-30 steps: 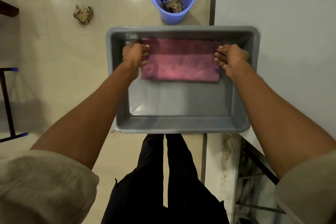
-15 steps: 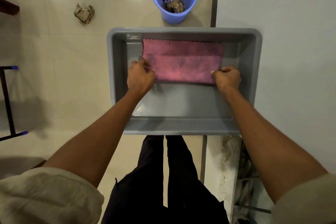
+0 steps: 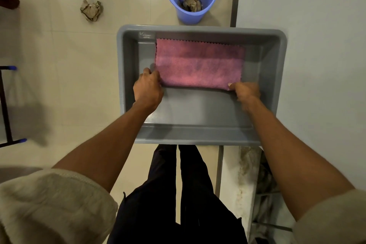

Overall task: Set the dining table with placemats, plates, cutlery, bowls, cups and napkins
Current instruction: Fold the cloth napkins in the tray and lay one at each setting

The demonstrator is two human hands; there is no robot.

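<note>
A folded pink cloth with a zigzag far edge lies flat in the far half of a grey plastic tub. My left hand pinches the cloth's near left corner with curled fingers. My right hand pinches the near right corner, its thumb on top of the fabric. Both forearms reach into the tub from the near side. Apart from the cloth, nothing else shows inside the tub.
The tub juts out over the edge of a pale grey table on the right. Beyond it on the tiled floor stand a blue bin with rubbish and a crumpled paper ball. A dark metal frame stands at left.
Both hands slid from the cloth's far corners to its near corners and took hold there. The cloth still lies in the far half of the tub.
</note>
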